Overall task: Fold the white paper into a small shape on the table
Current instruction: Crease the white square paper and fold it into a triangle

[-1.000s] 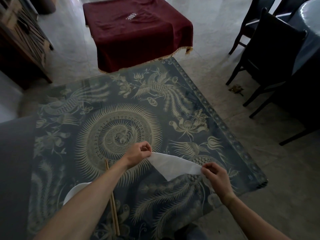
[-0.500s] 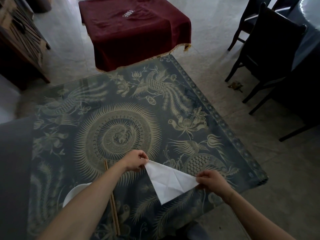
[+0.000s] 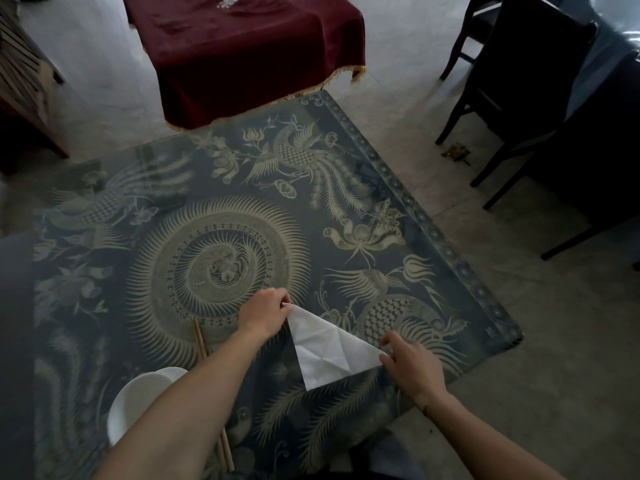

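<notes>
Dim room, soft daylight from the top on the pale floor (image 3: 104, 81), faint glare on the table (image 3: 346, 188), dark corners, wide-angle bending at edges, slight softness overall

White creased paper (image 3: 329, 351) on blue-and-cream phoenix-patterned tablecloth (image 3: 242, 209)

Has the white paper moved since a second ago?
Yes. The white paper has come down toward the person along the patterned table, and its lower point now hangs farther below the two hands holding its corners, well short of the chopsticks.
</notes>
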